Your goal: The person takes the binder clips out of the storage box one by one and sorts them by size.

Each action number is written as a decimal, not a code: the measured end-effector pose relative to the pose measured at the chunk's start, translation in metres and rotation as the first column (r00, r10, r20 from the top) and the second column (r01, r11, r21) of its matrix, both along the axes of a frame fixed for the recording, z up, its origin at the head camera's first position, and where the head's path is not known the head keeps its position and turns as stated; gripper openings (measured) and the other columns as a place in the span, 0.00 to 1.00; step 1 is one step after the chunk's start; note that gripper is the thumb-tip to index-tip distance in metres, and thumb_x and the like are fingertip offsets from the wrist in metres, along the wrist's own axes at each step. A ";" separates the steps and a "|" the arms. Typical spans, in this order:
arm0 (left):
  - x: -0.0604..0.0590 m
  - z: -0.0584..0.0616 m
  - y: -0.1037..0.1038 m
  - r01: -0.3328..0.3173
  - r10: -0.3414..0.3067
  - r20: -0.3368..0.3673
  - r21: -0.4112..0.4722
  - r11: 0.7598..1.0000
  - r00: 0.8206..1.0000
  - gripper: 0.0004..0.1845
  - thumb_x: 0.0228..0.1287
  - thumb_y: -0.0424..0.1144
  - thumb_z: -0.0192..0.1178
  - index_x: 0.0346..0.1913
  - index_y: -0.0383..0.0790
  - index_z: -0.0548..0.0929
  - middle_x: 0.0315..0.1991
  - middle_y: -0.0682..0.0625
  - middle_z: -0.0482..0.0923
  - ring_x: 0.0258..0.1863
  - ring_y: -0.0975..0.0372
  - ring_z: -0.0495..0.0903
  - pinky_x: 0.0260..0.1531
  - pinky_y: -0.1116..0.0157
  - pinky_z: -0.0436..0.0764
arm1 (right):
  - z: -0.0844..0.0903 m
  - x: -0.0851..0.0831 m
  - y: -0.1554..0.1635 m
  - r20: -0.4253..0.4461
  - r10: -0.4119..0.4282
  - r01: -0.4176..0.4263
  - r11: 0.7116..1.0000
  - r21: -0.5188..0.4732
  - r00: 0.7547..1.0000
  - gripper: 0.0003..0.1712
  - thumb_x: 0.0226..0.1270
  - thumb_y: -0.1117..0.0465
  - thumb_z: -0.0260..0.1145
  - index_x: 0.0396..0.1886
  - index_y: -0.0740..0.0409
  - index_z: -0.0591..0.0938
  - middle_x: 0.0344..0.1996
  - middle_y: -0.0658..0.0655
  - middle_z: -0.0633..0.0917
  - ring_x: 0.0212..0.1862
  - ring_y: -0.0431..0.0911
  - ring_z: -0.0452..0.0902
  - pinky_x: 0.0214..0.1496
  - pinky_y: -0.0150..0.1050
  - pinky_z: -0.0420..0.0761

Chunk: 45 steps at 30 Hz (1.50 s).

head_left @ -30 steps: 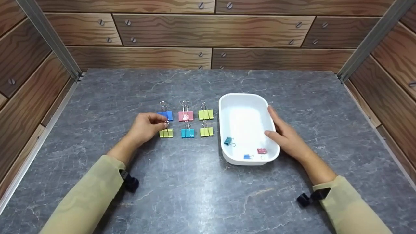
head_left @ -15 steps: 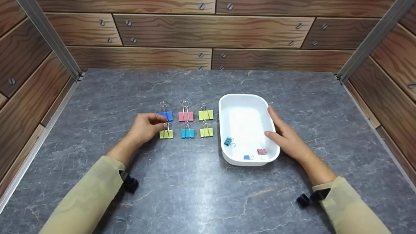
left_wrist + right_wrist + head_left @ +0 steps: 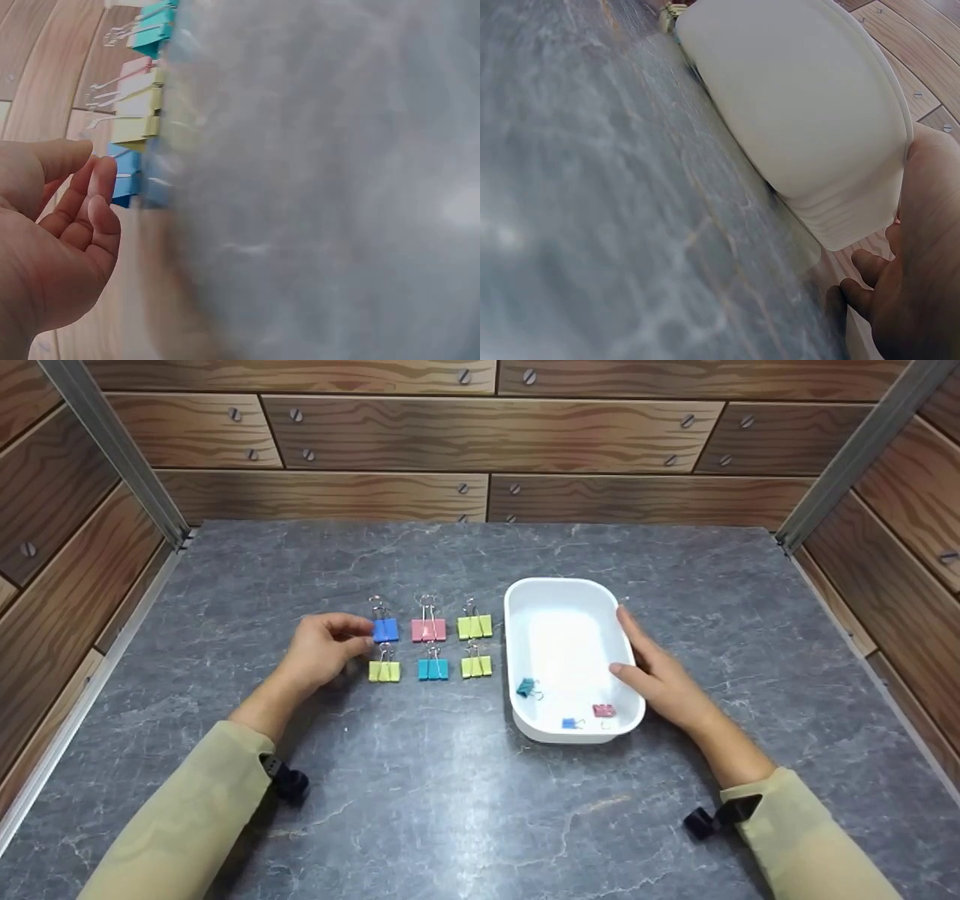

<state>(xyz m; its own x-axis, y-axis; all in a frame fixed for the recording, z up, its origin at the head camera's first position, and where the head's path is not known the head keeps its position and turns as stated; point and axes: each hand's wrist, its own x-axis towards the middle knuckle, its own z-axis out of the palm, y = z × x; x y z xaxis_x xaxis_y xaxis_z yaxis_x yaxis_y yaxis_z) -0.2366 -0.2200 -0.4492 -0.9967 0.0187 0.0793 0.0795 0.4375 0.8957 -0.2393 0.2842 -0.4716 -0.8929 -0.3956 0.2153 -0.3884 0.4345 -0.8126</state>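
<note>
Left hand (image 3: 324,645) hovers loose-fingered, gripping nothing, just beside the blue clip (image 3: 385,628) in the back row, right hand (image 3: 658,675) flat against the white tray (image 3: 517,607), so probably a clean pinch comes next.

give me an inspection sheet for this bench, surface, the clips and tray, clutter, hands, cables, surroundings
Surface: grey marbled tabletop, flat.
Job's things: six binder clips in two rows left of the white tray: blue clip, pink clip, green clip behind; three more in front. Inside the tray: teal clip, small blue clip, small pink clip.
Clutter: nothing seen.
Hands: left hand by the blue clip, fingers loosely curled, holding nothing; whether it touches the clip cannot be told. Right hand rests against the tray's right wall.
Cables: nothing seen; a black strap at each wrist.
Surroundings: wood-grain panel walls on three sides.
</note>
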 end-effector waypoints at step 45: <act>-0.034 0.071 0.180 0.793 -0.795 0.118 -0.246 0.557 0.595 0.13 0.71 0.31 0.70 0.56 0.33 0.89 0.52 0.41 0.89 0.51 0.61 0.86 0.55 0.67 0.82 | 0.000 -0.001 -0.001 -0.003 0.002 -0.002 1.000 0.002 1.000 0.45 0.79 0.62 0.64 0.87 0.52 0.53 0.86 0.55 0.51 0.83 0.54 0.47 0.76 0.23 0.54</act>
